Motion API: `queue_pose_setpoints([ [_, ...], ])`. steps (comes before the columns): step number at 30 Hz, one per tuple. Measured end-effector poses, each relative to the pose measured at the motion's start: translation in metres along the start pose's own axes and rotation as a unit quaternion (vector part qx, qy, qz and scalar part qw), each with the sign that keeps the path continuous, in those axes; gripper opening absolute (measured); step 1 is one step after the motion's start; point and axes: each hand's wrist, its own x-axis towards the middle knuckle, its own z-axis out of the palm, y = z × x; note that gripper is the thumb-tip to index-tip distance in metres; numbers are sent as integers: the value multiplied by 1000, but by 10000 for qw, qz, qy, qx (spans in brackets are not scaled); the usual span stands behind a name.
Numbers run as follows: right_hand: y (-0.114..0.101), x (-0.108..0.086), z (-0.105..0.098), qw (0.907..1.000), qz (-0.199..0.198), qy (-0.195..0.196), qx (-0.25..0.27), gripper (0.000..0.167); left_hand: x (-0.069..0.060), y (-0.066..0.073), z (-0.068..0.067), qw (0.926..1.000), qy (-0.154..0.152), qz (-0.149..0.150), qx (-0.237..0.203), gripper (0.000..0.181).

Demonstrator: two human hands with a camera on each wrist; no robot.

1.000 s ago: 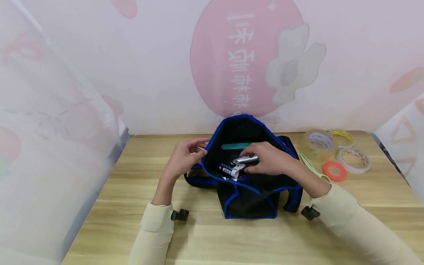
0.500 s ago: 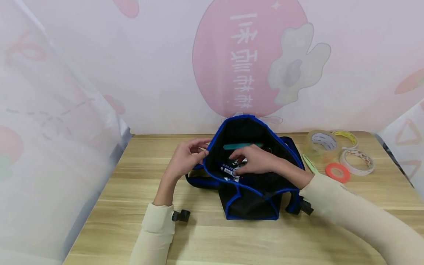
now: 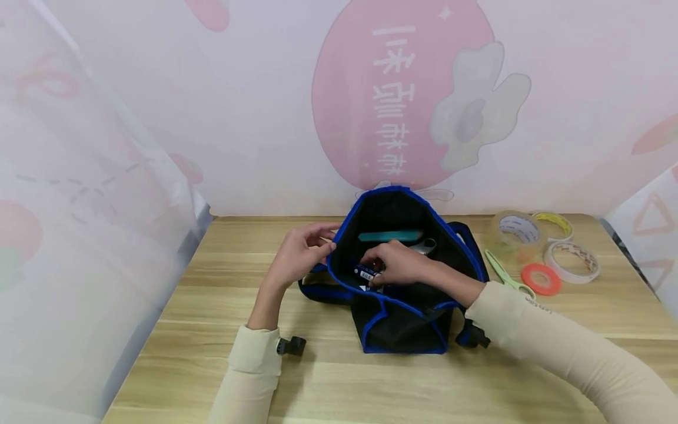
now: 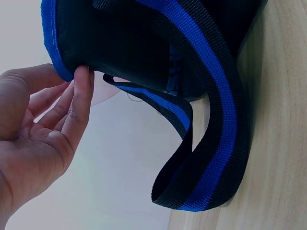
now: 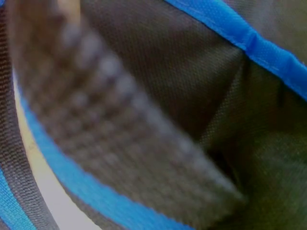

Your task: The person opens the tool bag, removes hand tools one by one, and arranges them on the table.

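A black bag (image 3: 402, 327) with blue edging stands with its mouth spread. My left hand (image 3: 296, 253) pinches its left rim between thumb and fingers; the left wrist view shows this hand (image 4: 48, 124) at the bag's blue edge (image 4: 50, 43). Inside the mouth, my right hand (image 3: 405, 262) has its fingers bent around a dark blue labelled tube (image 3: 365, 274); whether they grip it is unclear. Behind that hand lie a teal item (image 3: 389, 236) and a silver item with a ring end (image 3: 425, 246). Only bag cloth (image 5: 158, 62) and a strap (image 5: 105, 124) fill the right wrist view.
Right of the bag on the wooden table (image 3: 339, 388) lie green scissors (image 3: 503, 271), a red tape roll (image 3: 540, 279), a clear tape roll (image 3: 516, 232), a yellow one (image 3: 553, 225) and a white one (image 3: 572, 262). A printed cloth stands behind.
My right hand has released the silver item and moved left and down to the labelled tube. The silver item now lies farther right in the bag. My left hand stays at the rim.
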Motion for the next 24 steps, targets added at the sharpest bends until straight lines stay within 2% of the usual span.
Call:
queue_pose_setpoints([
  [5, 7, 2, 2, 9998, -185, 20, 0, 35, 0, 1, -1, 10000, -12, -48, 0, 39],
  [10, 10, -2, -4, 9999, -112, 86, -56, 34, 0, 1, -1, 10000, -10, -5, 4, 39],
  [11, 5, -6, -7, 10000, 32, 74, -47, 34, 0, 0, 0, 10000, -6, 1, 1, 39],
  [16, 11, -20, -18, 9991, 265, 321, 67, 36, 0, 0, 0, 10000, 2, 30, 20, 39],
  [24, 16, -57, -37, 9949, 249, 949, 219, 38, -1, 0, -1, 10000, 7, 13, 31, 39],
])
